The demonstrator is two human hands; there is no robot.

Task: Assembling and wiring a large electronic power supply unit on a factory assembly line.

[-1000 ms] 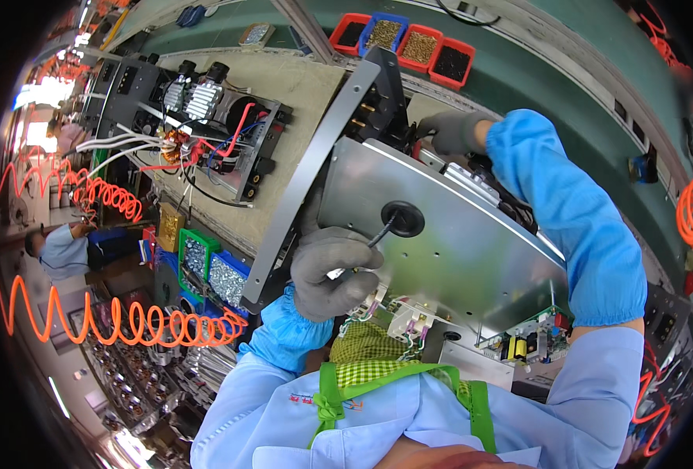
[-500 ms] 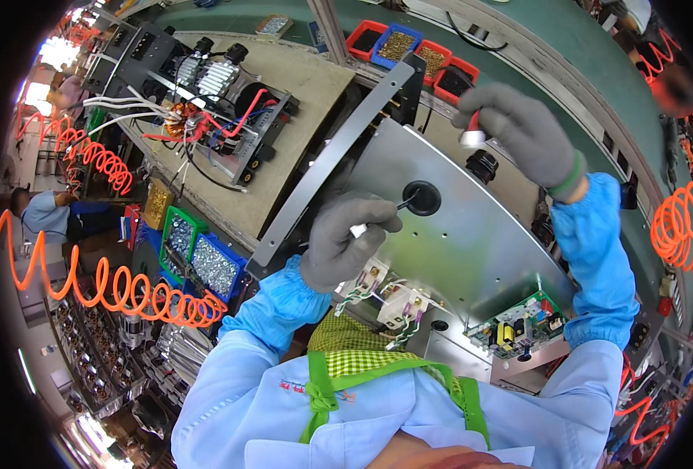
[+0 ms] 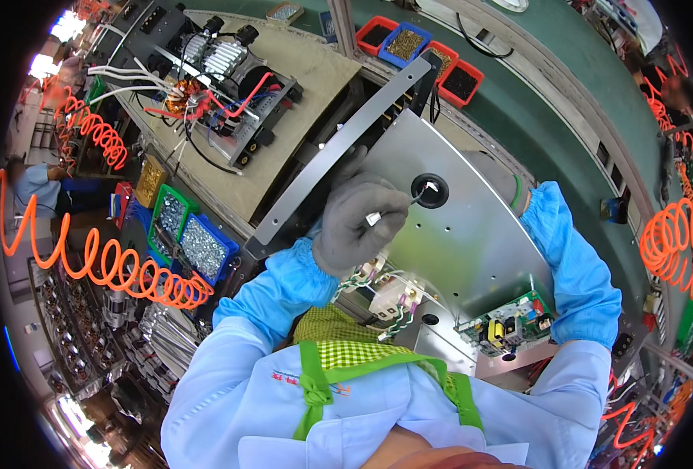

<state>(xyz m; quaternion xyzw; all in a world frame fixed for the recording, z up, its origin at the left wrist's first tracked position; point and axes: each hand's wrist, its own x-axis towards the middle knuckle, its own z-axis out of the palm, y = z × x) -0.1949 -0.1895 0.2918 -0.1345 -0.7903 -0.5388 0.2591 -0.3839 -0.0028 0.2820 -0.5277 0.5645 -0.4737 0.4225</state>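
Watching from afar through the head view, I find the left hand [image 3: 362,227] curled in front of the flat metal panel [image 3: 479,234], its fingers pinching a thin dark cable [image 3: 414,202], with a small white piece [image 3: 373,219] showing between them. The cable reaches the black grommet [image 3: 442,202], where a white connector [image 3: 432,186] sits in the opening. The right hand [image 3: 487,168] is mostly behind the panel's far edge, so I cannot tell how its fingers stand. The panel lies between both arms, beside the curved grey plate [image 3: 346,148]; a green circuit board [image 3: 510,324] and white terminal blocks [image 3: 397,298] are near its lower edge. I judge the work to be partway along: the grommet is seated and the cable stands at its hole, while I see neither white end joined to anything, so connecting seems left undone. Compared with half a second ago, the right hand is no longer raised holding a red-and-white piece beyond the panel; it has dropped behind it, and the white connector now shows in the grommet. The left hand's pinch looks unchanged.
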